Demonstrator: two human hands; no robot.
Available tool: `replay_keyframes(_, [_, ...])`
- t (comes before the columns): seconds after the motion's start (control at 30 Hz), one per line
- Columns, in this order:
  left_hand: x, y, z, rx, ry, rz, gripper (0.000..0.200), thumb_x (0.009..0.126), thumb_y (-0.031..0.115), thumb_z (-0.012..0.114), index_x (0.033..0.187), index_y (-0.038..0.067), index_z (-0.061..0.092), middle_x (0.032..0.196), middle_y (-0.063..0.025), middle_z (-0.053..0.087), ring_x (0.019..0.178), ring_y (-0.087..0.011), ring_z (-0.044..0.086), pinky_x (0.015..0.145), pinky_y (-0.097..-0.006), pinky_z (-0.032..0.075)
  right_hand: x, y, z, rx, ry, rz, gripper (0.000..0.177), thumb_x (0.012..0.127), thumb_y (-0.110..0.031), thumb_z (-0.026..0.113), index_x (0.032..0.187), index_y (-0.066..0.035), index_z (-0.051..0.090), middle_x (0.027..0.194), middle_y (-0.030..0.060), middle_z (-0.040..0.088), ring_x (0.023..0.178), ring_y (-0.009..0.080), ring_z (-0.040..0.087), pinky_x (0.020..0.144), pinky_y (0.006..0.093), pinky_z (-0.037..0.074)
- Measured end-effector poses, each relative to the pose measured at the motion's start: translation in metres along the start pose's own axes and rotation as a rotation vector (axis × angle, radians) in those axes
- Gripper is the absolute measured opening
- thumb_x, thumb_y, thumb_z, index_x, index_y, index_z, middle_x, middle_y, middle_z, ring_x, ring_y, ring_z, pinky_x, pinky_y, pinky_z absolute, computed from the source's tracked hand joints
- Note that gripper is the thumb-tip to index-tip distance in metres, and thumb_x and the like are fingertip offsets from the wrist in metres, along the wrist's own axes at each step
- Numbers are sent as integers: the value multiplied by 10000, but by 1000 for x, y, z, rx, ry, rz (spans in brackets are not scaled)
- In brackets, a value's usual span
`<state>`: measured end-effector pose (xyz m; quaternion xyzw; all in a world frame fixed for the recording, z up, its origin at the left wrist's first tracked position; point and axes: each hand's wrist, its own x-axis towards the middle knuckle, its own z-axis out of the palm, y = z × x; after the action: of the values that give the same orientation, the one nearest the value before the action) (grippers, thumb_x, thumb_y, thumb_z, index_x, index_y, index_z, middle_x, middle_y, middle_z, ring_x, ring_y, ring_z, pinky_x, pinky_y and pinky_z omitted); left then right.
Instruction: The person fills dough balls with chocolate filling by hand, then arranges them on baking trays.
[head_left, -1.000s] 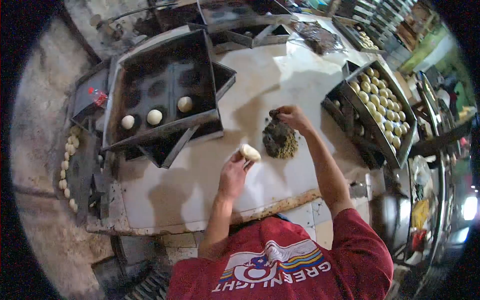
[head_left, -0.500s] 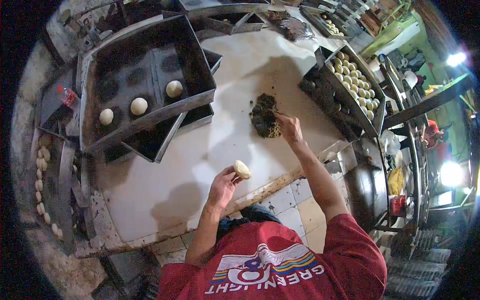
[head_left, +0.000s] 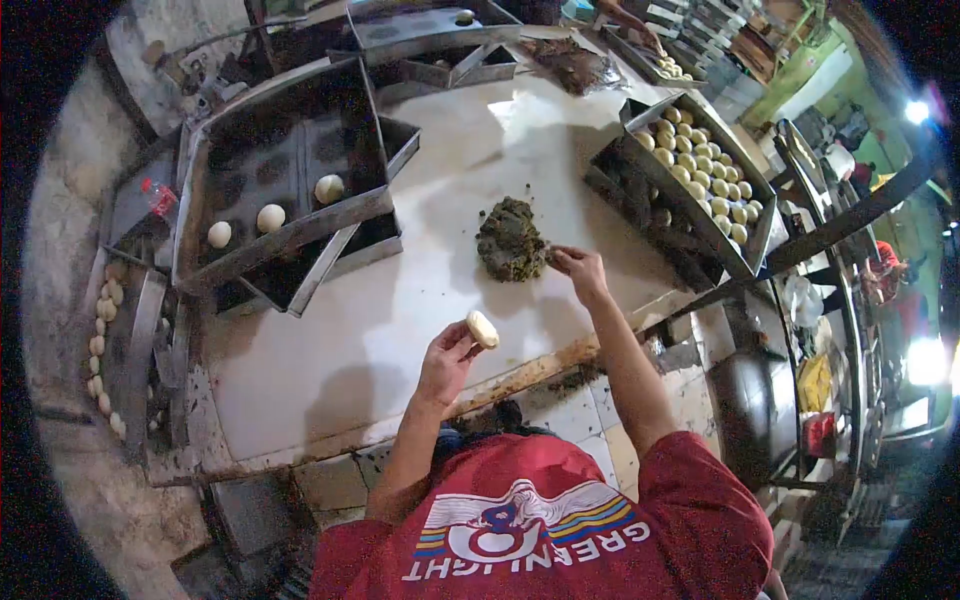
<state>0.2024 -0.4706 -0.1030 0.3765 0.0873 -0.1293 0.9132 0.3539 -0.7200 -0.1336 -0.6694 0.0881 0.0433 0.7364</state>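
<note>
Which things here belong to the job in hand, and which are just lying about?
Likely in use:
dough ball, held by left hand
dark heap, beside right hand
tray holding three balls

Apparently lying about:
bottle, left
yellow packet, right

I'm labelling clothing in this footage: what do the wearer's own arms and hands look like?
The left hand and right hand wear no gloves; the forearms are uncovered, with no watch visible. The short red sleeves belong to a shirt printed GREENLIGHT.
</note>
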Motion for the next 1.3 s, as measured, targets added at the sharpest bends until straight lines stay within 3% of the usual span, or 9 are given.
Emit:
replay_keyframes(0.13, [40,-36,47,-12,-70,96,242,855,75,494,1070,-36,475,1030,-103,542,951,-199,528,843,-313,425,-52,-37,-5,313,-9,35,200,802,-55,584,947,81,603,889,120,626,804,156,594,731,253,480])
replay_keyframes(0.23, [63,-69,100,-78,-82,209,206,845,69,521,1040,14,489,990,-77,534,923,-177,518,830,-320,422,-104,-71,-9,0,32,-86,186,782,-67,603,922,54,622,867,106,641,791,147,600,712,246,472])
replay_keyframes(0.33, [73,-85,127,60,-176,292,208,831,117,567,1021,58,504,978,-51,535,915,-162,515,823,-318,420,-124,-73,-31,-422,135,-566,183,689,-7,586,859,-21,651,797,141,641,714,201,631,669,283,478])
replay_keyframes(0.53, [67,-104,149,-100,-443,-13,401,759,169,661,1093,21,496,1071,-71,538,960,-178,537,857,-345,436,-138,-112,-97,-706,-147,-495,115,683,-27,562,783,-16,616,750,139,628,666,306,608,598,343,477])
replay_keyframes(0.67, [50,-101,162,94,-418,-102,426,725,111,682,1096,11,498,1034,-87,557,959,-181,546,831,-317,467,-133,-98,-108,-749,21,-518,101,723,-72,569,800,-7,563,739,170,604,670,325,592,592,379,455])
replay_keyframes(0.73, [47,-105,162,123,-293,-51,341,732,46,651,1042,16,513,966,-67,567,881,-146,559,752,-255,479,-130,-87,-111,-777,-173,-355,172,730,-116,604,852,3,577,745,157,611,694,314,600,620,354,465])
replay_keyframes(0.87, [44,-110,134,168,44,100,207,763,4,586,937,41,479,870,-29,541,755,-84,535,633,-203,447,-141,-49,-82,-137,-279,63,319,725,-161,652,986,6,575,754,132,607,747,266,613,681,319,473])
replay_keyframes(0.97, [26,-106,122,284,280,274,237,776,35,577,982,33,459,849,-33,534,741,-89,523,628,-193,429,-165,-48,-44,-510,-174,-559,236,715,-7,628,951,-25,611,840,102,600,760,200,617,667,294,493])
replay_keyframes(1.3, [-62,-44,64,122,147,166,406,769,47,509,1168,-10,460,1030,-77,559,879,-134,540,761,-247,447,-162,-35,38,-431,-377,-162,206,728,-109,657,860,33,586,699,89,613,609,128,545,572,260,449])
